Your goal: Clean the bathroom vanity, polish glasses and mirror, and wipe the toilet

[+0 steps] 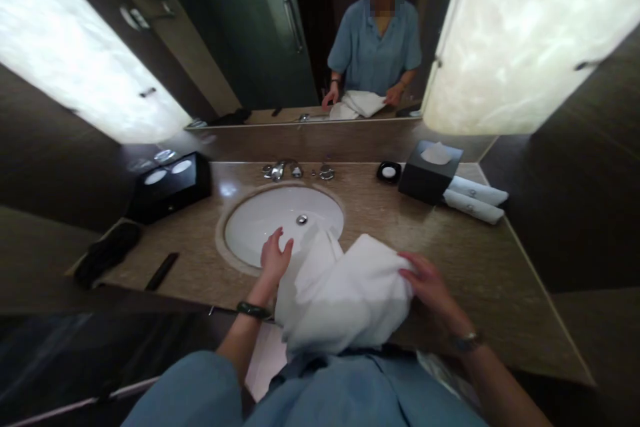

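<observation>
A bunched white towel point(355, 287) hangs over the front edge of the sink and counter, close against my body. My right hand point(425, 280) grips the towel's right side between thumb and fingers. Over the front of the white oval sink point(250, 233) is my left hand point(277, 257), its fingers apart and nothing in them, just left of the towel. A dark bracelet point(253, 310) circles my left wrist, and a watch point(470, 341) is on the right one. The towel hides part of the sink's front right rim.
Behind the sink stands a chrome faucet point(283, 170). To the right are a small black dish point(389, 172), a tissue box point(430, 173) and rolled white towels point(475, 203). On the left are a black box point(173, 187), a dark bundle point(107, 255) and a black comb-like strip point(162, 271).
</observation>
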Demonstrator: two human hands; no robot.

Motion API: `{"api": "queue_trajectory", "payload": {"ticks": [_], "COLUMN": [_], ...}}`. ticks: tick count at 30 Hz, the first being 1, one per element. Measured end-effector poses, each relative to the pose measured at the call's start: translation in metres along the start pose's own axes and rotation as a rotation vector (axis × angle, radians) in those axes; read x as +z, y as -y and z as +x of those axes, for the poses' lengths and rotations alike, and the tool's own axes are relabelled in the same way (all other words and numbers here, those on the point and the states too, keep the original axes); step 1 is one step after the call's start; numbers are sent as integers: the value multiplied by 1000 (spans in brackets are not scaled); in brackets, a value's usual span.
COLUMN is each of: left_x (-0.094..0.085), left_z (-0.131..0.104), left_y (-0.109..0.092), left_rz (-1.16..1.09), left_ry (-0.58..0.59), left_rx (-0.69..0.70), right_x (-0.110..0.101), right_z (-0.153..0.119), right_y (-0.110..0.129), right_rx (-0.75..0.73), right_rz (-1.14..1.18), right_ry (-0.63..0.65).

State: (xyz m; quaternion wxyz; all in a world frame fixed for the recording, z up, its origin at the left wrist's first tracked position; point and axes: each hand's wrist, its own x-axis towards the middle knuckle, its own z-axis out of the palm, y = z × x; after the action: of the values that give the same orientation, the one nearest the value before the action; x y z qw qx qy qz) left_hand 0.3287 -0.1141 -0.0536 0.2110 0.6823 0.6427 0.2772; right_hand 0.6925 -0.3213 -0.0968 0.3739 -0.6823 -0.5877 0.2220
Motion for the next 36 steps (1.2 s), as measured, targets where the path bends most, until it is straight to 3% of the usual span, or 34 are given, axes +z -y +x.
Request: {"api": "queue_trajectory", "payload": {"ticks": [2, 3, 5, 6, 8, 10, 12, 14, 17, 20, 22, 23, 25, 28, 31, 34, 36], "left_x": [-25, -30, -24, -15, 5, 19, 17, -6, -71, -138, -160, -162, -150, -121, -116, -137, -160], "left_z": [-51, -74, -113, -128, -145, -146, -134, -111, -66, -35, -37, -44, -63, -86, -83, -59, -41], "left_y": [48, 64, 73, 69, 48, 25, 15, 26, 76, 132, 153, 157, 156, 143, 145, 163, 175], "left_rz": [0, -31, -106, -130, -121, -81, -143, -287, -372, -71, 240, 362, 481, 506, 549, 495, 264], "left_ry": [-29, -7, 54, 70, 69, 98, 176, 209, 135, 101, 61, 38, 50, 151, 201, 250, 234], "left_rx": [-147, -202, -225, -205, -191, -226, -236, -194, -122, -56, -15, 9, 73, 156, 187, 110, 14], "right_x": [-39, -55, -67, -62, -29, 20, 64, 85, 64, 28, 30, 44, 92, 190, 276, 323, 324], "right_z": [-5, -7, -12, -16, -23, -30, -32, -29, -29, -39, -44, -44, -38, -22, -1, 19, 27], "right_y": [-37, -48, -46, -34, 7, 52, 83, 92, 74, 56, 63, 75, 117, 201, 276, 318, 324], "right_rx": [26, 25, -59, -133, -286, -359, -361, -313, -135, 113, 213, 214, 135, 79, 87, 107, 137], "right_rz": [-214, -337, -452, -425, -292, -247, -338, -466, -612, -766, -780, -751, -614, -346, -285, -170, -50], "right_ry": [-214, -295, -340, -289, -106, 59, 152, 195, 134, -30, -126, -143, -53, 215, 231, 265, 276]}}
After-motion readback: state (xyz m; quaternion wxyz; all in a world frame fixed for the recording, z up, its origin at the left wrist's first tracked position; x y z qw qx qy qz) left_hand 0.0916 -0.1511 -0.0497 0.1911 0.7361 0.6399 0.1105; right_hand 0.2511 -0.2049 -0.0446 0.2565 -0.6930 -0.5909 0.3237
